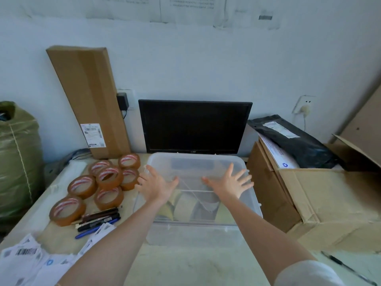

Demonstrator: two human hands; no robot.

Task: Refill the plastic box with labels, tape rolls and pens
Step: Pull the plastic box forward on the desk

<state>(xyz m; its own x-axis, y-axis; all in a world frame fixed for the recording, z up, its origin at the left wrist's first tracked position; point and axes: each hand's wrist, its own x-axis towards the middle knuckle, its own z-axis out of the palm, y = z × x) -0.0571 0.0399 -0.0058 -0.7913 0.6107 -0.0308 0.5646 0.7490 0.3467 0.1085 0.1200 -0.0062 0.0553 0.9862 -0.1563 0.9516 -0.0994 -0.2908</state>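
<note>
A clear plastic box (250,201) with its translucent lid on stands mid-table; dividers and rolls show dimly inside. My left hand (155,183) and my right hand (229,182) are spread flat over the lid, fingers apart, holding nothing. Several brown tape rolls (107,178) lie left of the box. A bundle of pens (99,220), black and blue, lies in front of the rolls. White barcode labels (26,256) are piled at the table's front left corner.
A dark monitor (193,126) stands behind the box. A long cardboard carton (86,100) leans on the wall at back left. An open cardboard box (329,203) with a black mailer bag sits on the right, a green sack (18,162) on the far left.
</note>
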